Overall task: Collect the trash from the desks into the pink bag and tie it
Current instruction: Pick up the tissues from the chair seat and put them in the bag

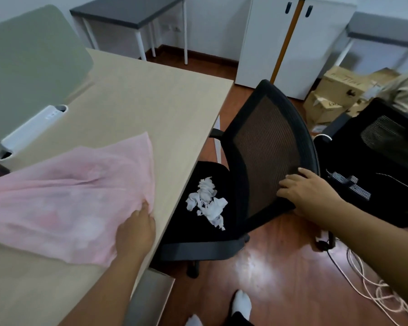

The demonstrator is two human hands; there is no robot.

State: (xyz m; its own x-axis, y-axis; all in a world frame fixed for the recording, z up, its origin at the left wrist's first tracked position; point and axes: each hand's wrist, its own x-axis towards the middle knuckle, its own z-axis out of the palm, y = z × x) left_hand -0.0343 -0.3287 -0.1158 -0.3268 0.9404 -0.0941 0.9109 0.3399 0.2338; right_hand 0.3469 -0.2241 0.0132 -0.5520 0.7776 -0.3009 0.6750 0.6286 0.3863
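**deskrat:** So where's the trash relative to the hands right now? Trying to work out who grabs it.

**mesh_fan:** Crumpled white paper (206, 201) is sitting on the seat of the black mesh chair (266, 156), just off the desk's (151, 97) right edge and partly tucked under it. The wad runs roughly from the far side of the seat toward the near-right corner, so its long axis is diagonal. Right hand (309, 194) is curled over the lower edge of the chair's backrest, fingers wrapped on the frame, nothing else in it. The paper lies to its left and slightly nearer the camera.

**deskrat:** And the left?

**mesh_fan:** Left hand (137, 229) is pinching the near-right corner of the pink bag (64, 201), which lies flat on the desk near its right edge, long axis running left-right. I'd guess the right hand lets go of the chair and reaches left for the paper, since it's closer and not holding the bag.
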